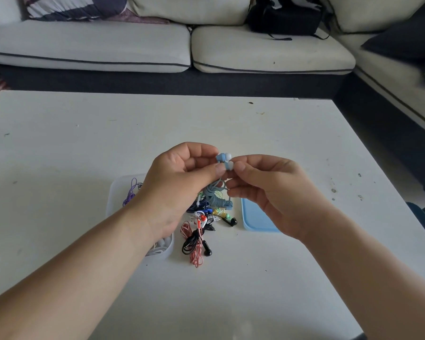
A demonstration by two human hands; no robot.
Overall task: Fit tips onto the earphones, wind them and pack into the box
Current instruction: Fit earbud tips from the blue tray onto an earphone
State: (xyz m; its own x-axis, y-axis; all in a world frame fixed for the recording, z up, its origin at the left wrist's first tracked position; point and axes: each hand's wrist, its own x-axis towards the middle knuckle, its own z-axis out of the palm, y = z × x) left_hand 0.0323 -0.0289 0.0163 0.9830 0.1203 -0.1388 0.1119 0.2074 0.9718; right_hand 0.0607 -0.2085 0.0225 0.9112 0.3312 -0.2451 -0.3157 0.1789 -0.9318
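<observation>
Above the table's middle I hold a pair of light blue earphones (223,158). My left hand (182,175) pinches the two earbuds between thumb and fingers. One earbud carries a white tip (227,156). My right hand (268,190) pinches the lower earbud's tip (230,165). The blue cable (214,195) hangs below my fingers in a loose bundle. A translucent box (117,192) stands under my left wrist, with purple and white earphones in it. Its blue lid (255,222) lies flat under my right hand.
A heap of tangled earphones (201,229) in red, black, white, dark blue and green lies on the white table (84,143) between box and lid. A sofa with a black bag (285,18) runs along the far side and the right.
</observation>
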